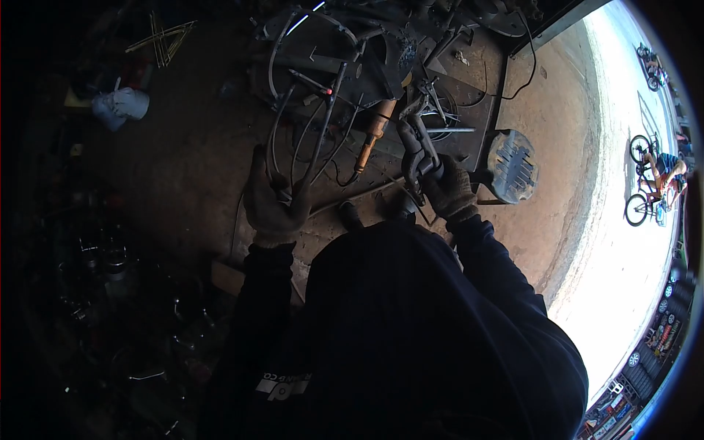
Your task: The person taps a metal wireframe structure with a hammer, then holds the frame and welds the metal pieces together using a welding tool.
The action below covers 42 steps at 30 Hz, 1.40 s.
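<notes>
My left hand [275, 196], in a dark work glove, is closed around the lower end of a frame of bent metal rods [325, 132]. The frame rises from the hand toward the cluttered work surface, its rods curving apart. My gloved right hand [451, 192] grips a dark, jointed metal tool that looks like locking pliers [416, 143]; its far end reaches into thin metal pieces. Between the hands lies an orange, cylindrical corded tool [375, 136] with a narrow neck. Shadow hides the exact finger contact of my left hand.
A large metal ring [274, 62] and scrap parts crowd the far side. Right of my right hand is a slotted round plate [512, 167]. A white bundle [121, 105] sits far left, with dark metal parts below. Outside, a person rides a bicycle [636, 210] along the bright road.
</notes>
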Available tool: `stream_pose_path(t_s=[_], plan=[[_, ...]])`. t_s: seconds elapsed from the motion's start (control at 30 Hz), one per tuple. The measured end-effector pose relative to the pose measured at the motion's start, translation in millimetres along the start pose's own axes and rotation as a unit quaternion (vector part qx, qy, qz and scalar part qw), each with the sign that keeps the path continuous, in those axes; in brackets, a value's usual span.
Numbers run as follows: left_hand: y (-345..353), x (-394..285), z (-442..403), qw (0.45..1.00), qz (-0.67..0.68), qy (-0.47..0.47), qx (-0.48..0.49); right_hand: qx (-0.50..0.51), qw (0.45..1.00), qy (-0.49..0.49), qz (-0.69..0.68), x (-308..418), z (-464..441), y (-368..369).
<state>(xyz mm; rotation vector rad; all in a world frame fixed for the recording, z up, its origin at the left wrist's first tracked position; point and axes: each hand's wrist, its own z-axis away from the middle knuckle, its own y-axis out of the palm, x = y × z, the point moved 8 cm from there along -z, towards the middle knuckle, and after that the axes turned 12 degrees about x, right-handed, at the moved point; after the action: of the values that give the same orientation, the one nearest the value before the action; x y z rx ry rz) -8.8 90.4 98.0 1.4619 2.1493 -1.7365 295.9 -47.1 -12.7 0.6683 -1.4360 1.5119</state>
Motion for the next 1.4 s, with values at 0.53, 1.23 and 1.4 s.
stream_pose_path(t_s=[0.53, 1.23, 1.4], plan=[[3, 4, 1, 0.999, 0.034, 0.011, -0.011, -0.006, 1.0, -0.009, 0.009, -2, -2, 0], [1, 3, -3, 1.0, 0.012, 0.021, 0.001, -0.01, 0.999, -0.013, 0.048, 13, 4, -6], [1, 1, -2, 0.999, 0.016, 0.029, -0.007, -0.02, 0.999, -0.008, 0.047, 18, 5, -7]])
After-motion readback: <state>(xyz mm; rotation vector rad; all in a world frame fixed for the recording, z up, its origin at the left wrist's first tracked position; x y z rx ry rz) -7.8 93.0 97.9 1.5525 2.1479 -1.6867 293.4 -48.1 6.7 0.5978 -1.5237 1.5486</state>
